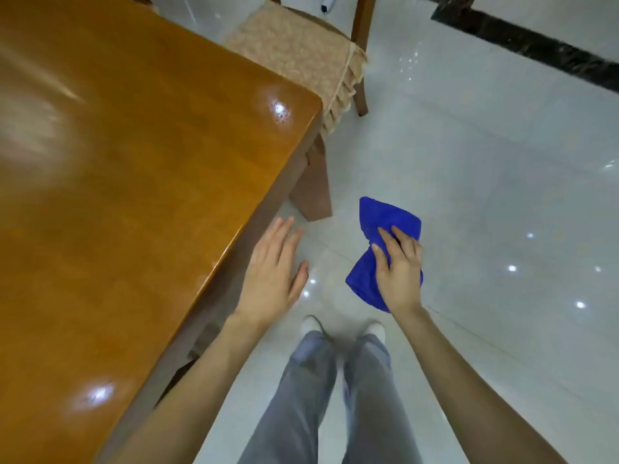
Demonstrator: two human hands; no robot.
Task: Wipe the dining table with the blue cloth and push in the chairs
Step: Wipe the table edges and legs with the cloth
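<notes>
The glossy orange-brown dining table (134, 195) fills the left half of the view, its near corner at upper centre. My right hand (398, 266) is shut on the bunched blue cloth (385, 219), held in the air over the floor to the right of the table. My left hand (274, 272) is flat with fingers apart, empty, just off the table's right edge. A wooden chair (301, 48) with a beige frilled seat cushion stands at the far end of the table, its seat partly under the tabletop.
A thick wooden table leg (311, 189) stands under the corner. Shiny white floor tiles (485, 162) spread to the right, with a dark marble strip (536, 45) at upper right. My legs in grey trousers (335, 396) and white shoes are below.
</notes>
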